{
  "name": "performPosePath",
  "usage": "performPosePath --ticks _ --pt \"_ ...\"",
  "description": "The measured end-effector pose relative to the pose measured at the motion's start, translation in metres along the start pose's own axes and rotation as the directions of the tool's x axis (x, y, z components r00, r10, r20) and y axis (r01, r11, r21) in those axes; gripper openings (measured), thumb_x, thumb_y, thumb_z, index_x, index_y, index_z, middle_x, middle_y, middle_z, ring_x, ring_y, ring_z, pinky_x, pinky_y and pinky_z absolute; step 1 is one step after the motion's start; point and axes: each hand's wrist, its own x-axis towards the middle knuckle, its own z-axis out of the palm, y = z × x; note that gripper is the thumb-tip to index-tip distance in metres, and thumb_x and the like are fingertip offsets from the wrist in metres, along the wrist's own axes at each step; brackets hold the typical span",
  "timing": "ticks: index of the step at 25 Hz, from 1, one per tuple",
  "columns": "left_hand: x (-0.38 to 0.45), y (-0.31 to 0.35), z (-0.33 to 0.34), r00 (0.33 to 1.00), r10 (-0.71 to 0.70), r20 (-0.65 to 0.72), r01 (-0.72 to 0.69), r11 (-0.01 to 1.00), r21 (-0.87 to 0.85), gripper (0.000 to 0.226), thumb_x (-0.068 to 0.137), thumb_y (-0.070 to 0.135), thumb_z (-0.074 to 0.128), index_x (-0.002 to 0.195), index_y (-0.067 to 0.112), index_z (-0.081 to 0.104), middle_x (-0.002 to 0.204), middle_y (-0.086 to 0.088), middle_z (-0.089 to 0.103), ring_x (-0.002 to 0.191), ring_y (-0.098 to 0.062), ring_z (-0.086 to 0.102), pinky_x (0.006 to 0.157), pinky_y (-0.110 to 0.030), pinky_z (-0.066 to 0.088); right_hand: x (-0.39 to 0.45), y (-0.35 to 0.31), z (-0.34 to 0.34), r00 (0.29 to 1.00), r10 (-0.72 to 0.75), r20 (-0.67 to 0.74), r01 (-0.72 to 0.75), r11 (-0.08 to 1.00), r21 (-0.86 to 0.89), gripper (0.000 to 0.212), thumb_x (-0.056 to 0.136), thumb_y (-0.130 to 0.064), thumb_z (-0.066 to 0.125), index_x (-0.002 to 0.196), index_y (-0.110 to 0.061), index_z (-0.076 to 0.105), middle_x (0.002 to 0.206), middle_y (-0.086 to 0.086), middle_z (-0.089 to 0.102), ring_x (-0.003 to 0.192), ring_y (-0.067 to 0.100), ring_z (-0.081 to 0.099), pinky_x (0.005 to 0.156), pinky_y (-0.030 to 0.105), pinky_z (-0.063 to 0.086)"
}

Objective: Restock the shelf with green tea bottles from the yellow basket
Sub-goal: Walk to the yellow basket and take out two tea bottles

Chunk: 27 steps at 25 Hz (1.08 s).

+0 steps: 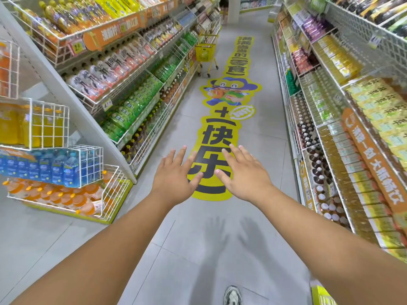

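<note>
My left hand (176, 175) and right hand (244, 175) are stretched out ahead of me, palms down, fingers spread and holding nothing, a small gap between them. The yellow basket (204, 52) sits on its wheeled frame far up the aisle at about twelve o'clock, close against the left shelf (141, 111), well apart from me. I cannot tell from here whether it holds bottles. The green bottles (134, 104) lie in a row on that shelf at about ten o'clock. My worry is the walk: the wire rack of orange drinks (66, 194) juts out at nine o'clock, and I could clip it with an arm or foot if I drift left. Grabbing the wrong green drink is another risk, since several look alike. The floor (253, 133) is pale grey tile with a long yellow sticker (220, 139) down its middle, between packed shelves on both sides.
</note>
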Motion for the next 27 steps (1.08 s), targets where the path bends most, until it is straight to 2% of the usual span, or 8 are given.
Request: performPosePath --ticks 2,6,10,13,20,24,27 --pt "0.036 0.007 0.001 1.000 -0.018 0.000 0.018 1.000 -0.009 0.079 0.091 0.071 0.017 0.161 0.033 0.019 0.169 -0.003 0.014 0.155 -0.032 0.011 0.123 -0.050 0.018 0.030 0.024 -0.003 1.000 0.009 0.016 -0.009 1.000 0.027 0.078 0.098 -0.070 0.027 0.162 -0.026 0.016 0.171 0.000 0.006 0.157 0.021 0.002 0.125 0.045 0.015" --pt "0.110 0.020 0.004 1.000 -0.023 -0.010 0.023 1.000 0.012 0.075 0.095 0.068 0.024 0.161 0.032 0.020 0.170 -0.003 0.012 0.155 -0.032 0.011 0.124 -0.050 0.016 0.091 0.071 -0.016 1.000 -0.006 0.023 0.006 1.000 0.022 0.077 0.098 -0.068 0.031 0.162 -0.026 0.016 0.171 0.001 0.007 0.157 0.022 0.003 0.125 0.045 0.015" --pt "0.172 0.025 0.013 1.000 -0.020 -0.007 0.020 0.999 0.043 0.079 0.093 0.070 0.018 0.160 0.030 0.023 0.169 -0.006 0.016 0.154 -0.032 0.016 0.122 -0.050 0.020 0.150 0.100 -0.022 1.000 -0.013 0.023 0.013 1.000 0.011 0.077 0.098 -0.068 0.030 0.162 -0.027 0.015 0.171 -0.001 0.004 0.157 0.020 0.001 0.126 0.043 0.013" --pt "0.222 0.021 0.024 0.999 -0.030 0.028 0.029 0.999 0.038 0.080 0.091 0.071 0.013 0.161 0.033 0.015 0.170 -0.004 0.009 0.156 -0.029 0.010 0.124 -0.049 0.015 0.195 0.116 -0.017 1.000 -0.016 0.016 0.015 1.000 0.013 0.076 0.099 -0.068 0.030 0.162 -0.029 0.014 0.171 -0.003 0.002 0.157 0.019 -0.001 0.126 0.043 0.011" --pt "0.367 -0.031 0.052 0.999 -0.027 0.018 0.026 0.999 0.020 0.080 0.092 0.071 0.010 0.162 0.032 0.013 0.170 -0.004 0.005 0.156 -0.028 0.006 0.125 -0.049 0.013 0.355 0.140 0.001 0.999 -0.006 0.032 0.006 1.000 -0.007 0.077 0.098 -0.068 0.029 0.162 -0.028 0.012 0.171 -0.002 0.002 0.157 0.021 -0.001 0.126 0.044 0.011" --pt "0.457 -0.064 0.057 1.000 -0.015 -0.002 0.015 0.999 0.036 0.080 0.092 0.071 0.011 0.161 0.031 0.016 0.170 -0.005 0.010 0.156 -0.030 0.013 0.123 -0.051 0.018 0.447 0.137 0.003 0.998 -0.030 -0.058 0.028 0.999 -0.029 0.078 0.095 -0.066 0.036 0.160 -0.023 0.026 0.168 0.005 0.021 0.155 0.027 0.016 0.124 0.046 0.022" --pt "0.518 -0.089 0.064 1.000 -0.013 0.017 0.012 0.999 0.038 0.079 0.093 0.071 0.014 0.162 0.031 0.015 0.170 -0.005 0.010 0.156 -0.030 0.012 0.123 -0.051 0.016 0.508 0.144 0.007 0.998 -0.035 -0.055 0.032 0.998 -0.055 0.076 0.097 -0.064 0.040 0.159 -0.022 0.029 0.168 0.005 0.022 0.154 0.027 0.018 0.123 0.045 0.023"
